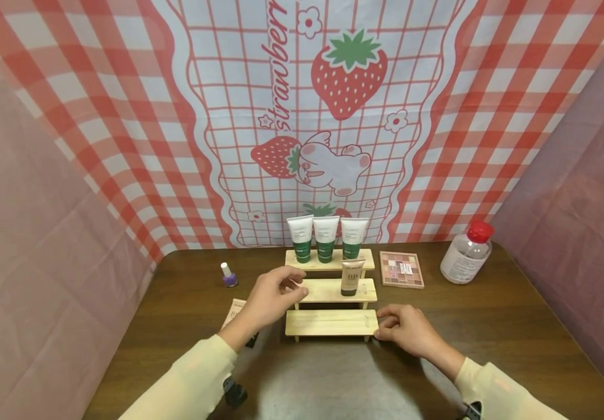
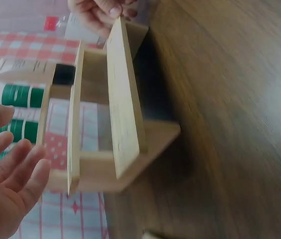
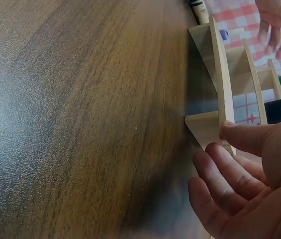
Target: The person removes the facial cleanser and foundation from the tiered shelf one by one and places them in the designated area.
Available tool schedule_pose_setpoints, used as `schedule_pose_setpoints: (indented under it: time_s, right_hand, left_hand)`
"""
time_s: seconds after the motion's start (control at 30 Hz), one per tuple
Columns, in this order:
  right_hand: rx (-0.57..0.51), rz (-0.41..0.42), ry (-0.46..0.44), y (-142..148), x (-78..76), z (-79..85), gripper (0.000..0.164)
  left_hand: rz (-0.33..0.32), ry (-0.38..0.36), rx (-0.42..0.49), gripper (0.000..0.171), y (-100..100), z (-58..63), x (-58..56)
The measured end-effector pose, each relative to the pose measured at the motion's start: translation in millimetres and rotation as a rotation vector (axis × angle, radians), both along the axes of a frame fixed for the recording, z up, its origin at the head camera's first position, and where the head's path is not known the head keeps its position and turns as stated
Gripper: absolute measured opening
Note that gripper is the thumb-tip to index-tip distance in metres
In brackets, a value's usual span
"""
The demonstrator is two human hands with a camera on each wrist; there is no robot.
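Note:
A three-tier wooden display stand stands on the table. My right hand pinches the right end of its lowest step, thumb on the board and fingers under its edge. My left hand hovers by the left end of the middle step, fingers loosely bent and holding nothing; the left wrist view shows this hand apart from the stand. On the middle step a beige BB cream tube stands upright towards the right. White-and-green tubes stand in a row on the top step.
Behind my left forearm, another beige tube lies partly hidden. A purple nail polish bottle stands at the back left. Right of the stand are an eyeshadow palette and a clear bottle with a red cap. A strawberry-print cloth hangs behind.

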State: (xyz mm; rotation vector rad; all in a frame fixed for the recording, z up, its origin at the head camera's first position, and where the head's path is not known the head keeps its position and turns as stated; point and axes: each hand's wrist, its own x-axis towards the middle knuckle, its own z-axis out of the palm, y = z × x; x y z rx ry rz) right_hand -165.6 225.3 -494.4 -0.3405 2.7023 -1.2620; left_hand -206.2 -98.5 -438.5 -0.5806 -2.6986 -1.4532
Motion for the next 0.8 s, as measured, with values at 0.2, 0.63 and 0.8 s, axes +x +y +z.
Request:
schedule_pose_setpoints:
  time_s: [0.2, 0.63, 0.8]
  right_hand:
    - [-0.015, -0.002, -0.006, 0, 0.7, -0.3, 0.037]
    - [-0.026, -0.01, -0.017, 1, -1.2, -2.3, 0.037]
    - [-0.043, -0.011, -0.031, 0, -1.1, -3.5, 0.037]
  left_hand:
    - [-0.086, -0.047, 0.015, 0.034, 30, -1.2, -8.2]
    - [-0.107, -0.085, 0.048, 0.041, 65, -0.4, -12.7]
    - [-0.096, -0.073, 0.036, 0.039, 70, 0.1, -13.0]
